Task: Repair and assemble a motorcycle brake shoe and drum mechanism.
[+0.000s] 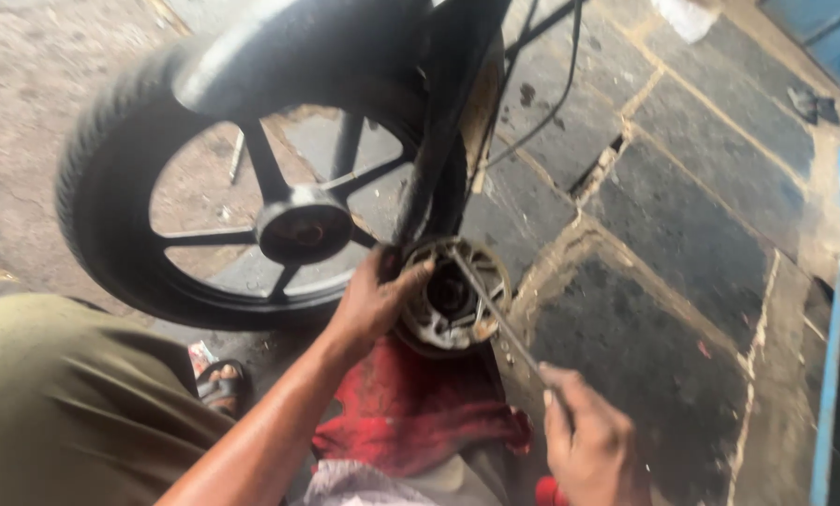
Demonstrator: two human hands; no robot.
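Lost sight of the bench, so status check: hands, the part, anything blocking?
Left hand gripping the round metal drum plate. Right hand holding a thin metal rod laid across it. Red rag beneath; motorcycle wheel close behind.

I see a round metal brake plate (450, 298), grey and grimy, its open face turned up toward me so the curved shoes and dark centre hole show. It sits tilted just beside the black motorcycle wheel, over a red cloth. My left hand (375, 302) grips its left rim, thumb lying across the top edge. A thin, straight metal rod (495, 314) runs slantwise from the plate's upper rim, across its face and down to the right, where my right hand (590, 440) pinches its lower end.
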